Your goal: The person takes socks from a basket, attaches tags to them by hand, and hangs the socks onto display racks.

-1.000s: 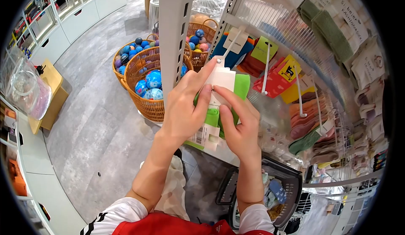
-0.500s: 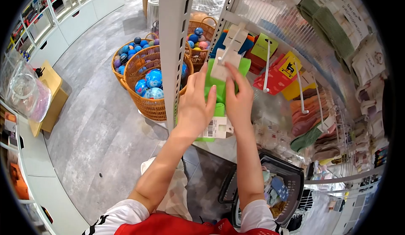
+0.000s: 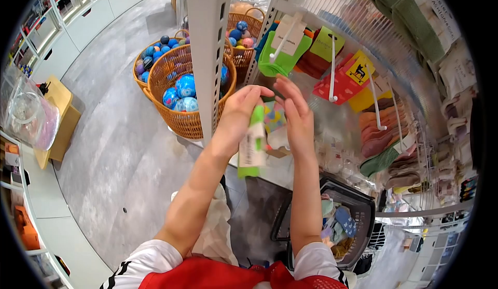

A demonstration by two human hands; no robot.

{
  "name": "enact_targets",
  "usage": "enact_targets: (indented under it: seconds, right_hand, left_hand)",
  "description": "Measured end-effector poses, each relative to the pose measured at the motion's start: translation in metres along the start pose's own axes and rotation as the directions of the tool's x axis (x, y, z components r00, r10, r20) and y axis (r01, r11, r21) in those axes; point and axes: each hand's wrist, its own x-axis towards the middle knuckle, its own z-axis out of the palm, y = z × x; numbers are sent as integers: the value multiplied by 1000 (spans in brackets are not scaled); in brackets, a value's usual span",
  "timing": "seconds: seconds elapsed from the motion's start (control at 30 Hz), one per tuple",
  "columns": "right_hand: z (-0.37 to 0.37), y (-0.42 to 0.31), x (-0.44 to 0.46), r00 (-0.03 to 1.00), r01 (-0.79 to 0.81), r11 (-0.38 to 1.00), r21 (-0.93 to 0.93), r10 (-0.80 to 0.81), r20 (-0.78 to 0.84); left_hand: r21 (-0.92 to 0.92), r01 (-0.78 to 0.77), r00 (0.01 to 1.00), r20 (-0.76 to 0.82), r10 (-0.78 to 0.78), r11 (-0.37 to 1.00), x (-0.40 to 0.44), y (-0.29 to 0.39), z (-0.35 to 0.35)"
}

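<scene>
My left hand [image 3: 236,120] is closed on a pair of bright green socks [image 3: 249,171] with a white barcode label, hanging down blurred from the fingers. Close by on the right, my right hand [image 3: 295,113] has its fingers stretched out and holds nothing I can see. Another pair of green socks [image 3: 275,63] with a card header hangs on a white hook [image 3: 279,50] just above both hands. A multicoloured patterned thing [image 3: 274,118] shows between the hands, partly hidden.
Wicker baskets with balls [image 3: 174,89] stand left of the white upright post [image 3: 206,55]. Red socks [image 3: 342,84] and other socks hang on hooks to the right. A dark shopping basket [image 3: 358,211] holding socks is below my right forearm.
Both hands have come down from the hook toward me. One pair of green socks now hangs on the hook, released, while my left hand keeps another pair lower down.
</scene>
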Motion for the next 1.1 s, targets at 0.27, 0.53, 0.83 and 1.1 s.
enact_targets:
  seconds: [0.27, 0.53, 0.83, 1.1]
  right_hand:
    - [22, -70, -22, 943, 22, 926, -378, 107, 316]
    - [16, -59, -32, 985, 107, 905, -411, -41, 167]
    - [31, -82, -11, 889, 208, 868, -451, -360, -283]
    - [46, -85, 11, 851, 400, 681, -614, -524, -27]
  left_hand:
    - [-429, 241, 853, 521, 20, 871, -19, -53, -17]
    - [-303, 234, 914, 393, -102, 924, -21, -47, -8]
    - [178, -485, 875, 94, 475, 856, -19, 38, 29]
    - [669, -656, 568, 132, 812, 350, -17, 29, 26]
